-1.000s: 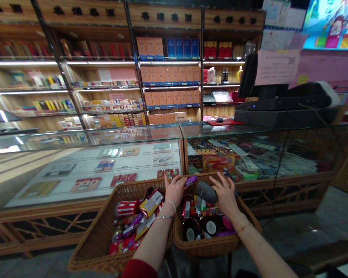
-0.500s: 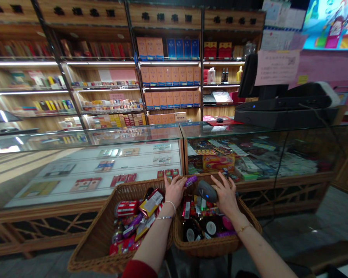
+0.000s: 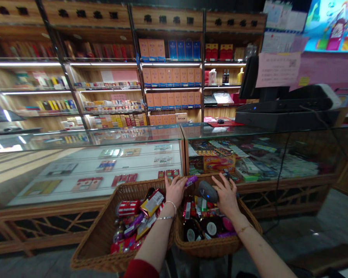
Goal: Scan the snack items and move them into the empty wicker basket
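Note:
My left hand (image 3: 175, 190) is closed on a small purple item (image 3: 191, 180) over the rims where two wicker baskets meet. My right hand (image 3: 224, 193) grips a dark grey scanner (image 3: 207, 192) with a small blue light, above the right basket (image 3: 208, 249). Bottles with round white labels (image 3: 211, 228) and small colourful packs lie in that basket. The left basket (image 3: 88, 235) holds a red-and-white striped pack (image 3: 128, 208), a yellow-and-red packet (image 3: 152, 203) and a purple packet (image 3: 134, 225). My left forearm crosses over part of the left basket.
Glass display counters (image 3: 139, 133) stand behind the baskets. A monitor (image 3: 248, 79) with a paper sheet (image 3: 278, 69) is on the right counter, and a black cable (image 3: 282, 170) hangs down its front. Stocked shelves (image 3: 174, 89) line the back wall.
The view has shifted very slightly. Both hands keep nearly the same places, still holding the purple item and the scanner.

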Available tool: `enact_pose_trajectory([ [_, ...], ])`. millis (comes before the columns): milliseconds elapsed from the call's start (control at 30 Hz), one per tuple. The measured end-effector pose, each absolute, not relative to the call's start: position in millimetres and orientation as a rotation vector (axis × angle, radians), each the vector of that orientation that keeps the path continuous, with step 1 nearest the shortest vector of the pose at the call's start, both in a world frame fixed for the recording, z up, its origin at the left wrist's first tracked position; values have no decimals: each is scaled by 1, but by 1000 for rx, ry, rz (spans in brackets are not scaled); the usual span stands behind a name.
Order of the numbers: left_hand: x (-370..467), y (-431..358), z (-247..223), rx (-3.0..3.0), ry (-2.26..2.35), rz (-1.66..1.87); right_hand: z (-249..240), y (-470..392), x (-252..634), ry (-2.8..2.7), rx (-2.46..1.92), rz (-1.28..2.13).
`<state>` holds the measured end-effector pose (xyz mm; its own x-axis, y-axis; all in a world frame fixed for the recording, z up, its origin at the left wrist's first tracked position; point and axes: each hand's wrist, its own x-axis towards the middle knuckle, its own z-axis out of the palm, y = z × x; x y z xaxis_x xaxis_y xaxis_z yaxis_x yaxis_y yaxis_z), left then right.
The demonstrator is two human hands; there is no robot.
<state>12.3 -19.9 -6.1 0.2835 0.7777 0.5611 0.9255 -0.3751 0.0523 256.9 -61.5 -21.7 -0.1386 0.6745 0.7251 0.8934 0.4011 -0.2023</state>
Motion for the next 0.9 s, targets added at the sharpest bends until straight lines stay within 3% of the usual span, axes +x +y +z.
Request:
enact_pose_trajectory([
  [900, 5, -46, 25, -2225, -1733, -932, -1, -61, 240, -1916, -1426, -457],
])
